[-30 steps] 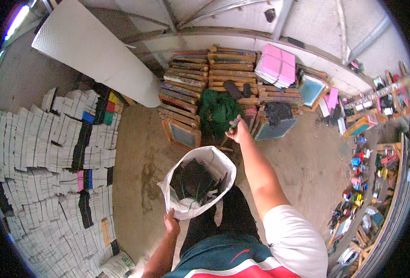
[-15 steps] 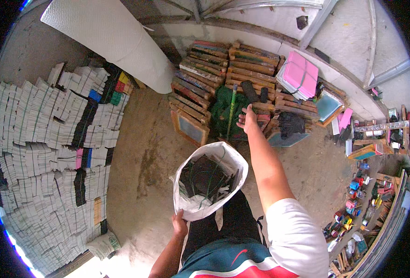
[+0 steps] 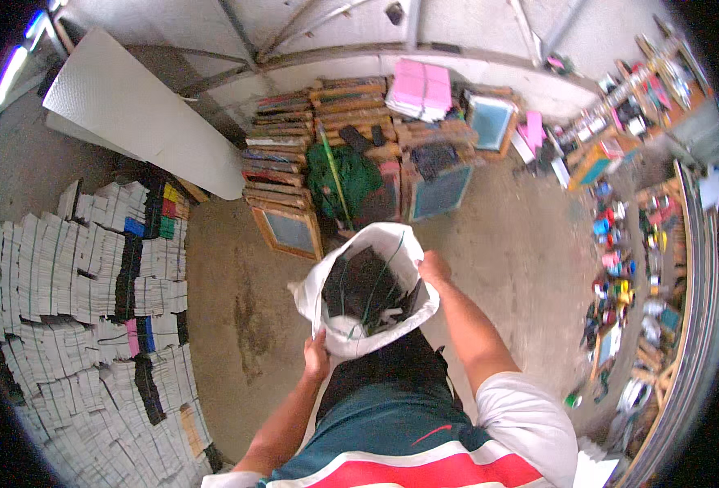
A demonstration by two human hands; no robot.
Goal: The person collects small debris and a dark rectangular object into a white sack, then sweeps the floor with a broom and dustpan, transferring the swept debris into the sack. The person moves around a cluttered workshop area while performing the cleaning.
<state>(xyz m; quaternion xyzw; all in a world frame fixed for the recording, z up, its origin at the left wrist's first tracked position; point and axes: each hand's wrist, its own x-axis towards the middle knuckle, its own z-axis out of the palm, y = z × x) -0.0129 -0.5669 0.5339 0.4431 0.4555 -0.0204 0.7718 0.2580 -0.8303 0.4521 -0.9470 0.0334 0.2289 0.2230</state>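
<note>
A white sack [image 3: 416,315] hangs upright in front of my legs, its mouth wide. Inside are dark pieces [image 3: 358,281] with thin green strings across them, and some white scraps lie low in the sack. My left hand [image 3: 317,355] is closed on the sack's near-left rim, thumb on the outside. At the right rim my right hand [image 3: 433,270] grips the edge, its fingertips partly hidden by the fabric.
Stacks of white bundles [image 3: 67,285] fill the left side. Ahead, wooden frames [image 3: 286,232] lean in piles with a green cloth [image 3: 351,177] and a pink paper stack [image 3: 420,88]. A large white roll [image 3: 148,114] slants at the back left. Coloured containers [image 3: 616,260] line the right.
My right hand, stretched out toward the frames before, has come back to the sack's right rim and taken hold. My left hand keeps its grip. The view has turned to the right.
</note>
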